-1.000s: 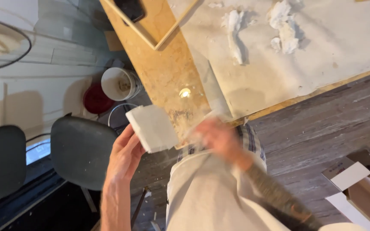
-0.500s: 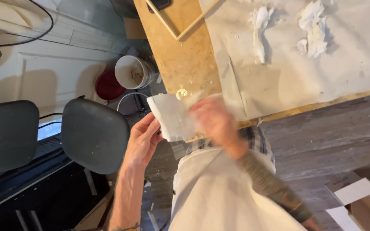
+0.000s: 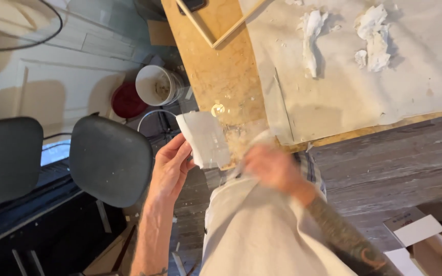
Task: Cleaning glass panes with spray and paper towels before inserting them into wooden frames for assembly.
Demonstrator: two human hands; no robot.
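left hand (image 3: pixel 171 166) pinches the 9 o'clock edge of a clear flat pane with a whitish, smeared face (image 3: pixel 206 139), fingers closed on it, thumb on the near side. the pane hangs out past the corner of the bare plywood worktable (image 3: pixel 216 66), only its 3 o'clock side over the wood.

right hand (image 3: pixel 269 164) at 3 o'clock of the pane, motion-blurred, bunched against a fold of pale cloth (image 3: pixel 254 145) at the pane's lower edge; cannot tell how tightly the fingers are closed or whether they grip the cloth or only press it.

at 12 to 1 o'clock on the table: grey-white sheet (image 3: pixel 384 87) with crumpled white paper wads (image 3: pixel 374 36). at 10 o'clock on the floor: white plastic bucket (image 3: pixel 154 84), red round lid or bowl (image 3: pixel 128 101) just beside it. dark padded chair seat (image 3: pixel 111 158) at 9 o'clock of the left hand.

risks, as judged: pane is held by one edge only, so pressure from the rubbing hand could twist it out of the pinch and drop it toward the chair or floor. bare fingers on the pane edge could get cut if it slips. a hard push against the table corner could crack it.
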